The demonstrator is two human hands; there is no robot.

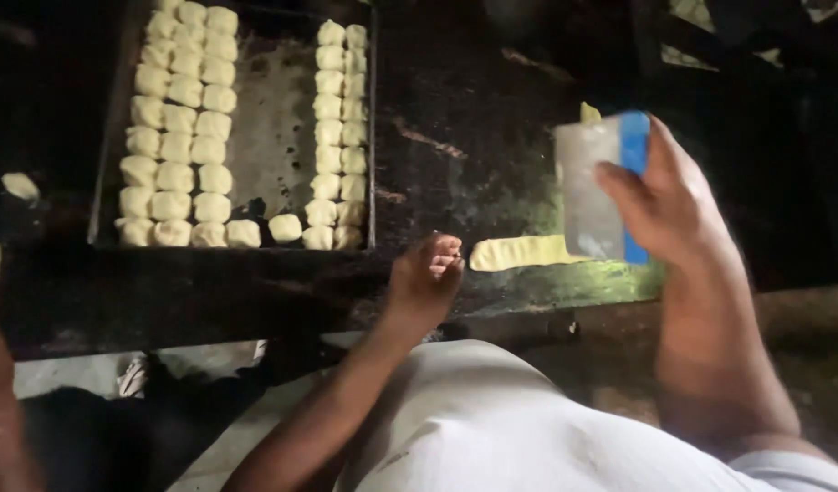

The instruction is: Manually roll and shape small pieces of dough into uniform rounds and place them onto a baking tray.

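Fingers of the right hand are wrapped across a flat scraper, a pale blade with a blue grip edge, which is held upright at about three o'clock; the left hand's fingers are curled loosely inward, with nothing pinched, near six o'clock.

Both hands are set over a dark worktable, by which most of the view is filled. A metal baking tray is seen at ten o'clock, loaded with rows of small dough pieces on its left and a narrower double row on its right, its middle left bare. A strip of dough is laid flat at the table's near edge, between the hands, its right end hidden behind the scraper. A stray dough lump is seen at nine o'clock.
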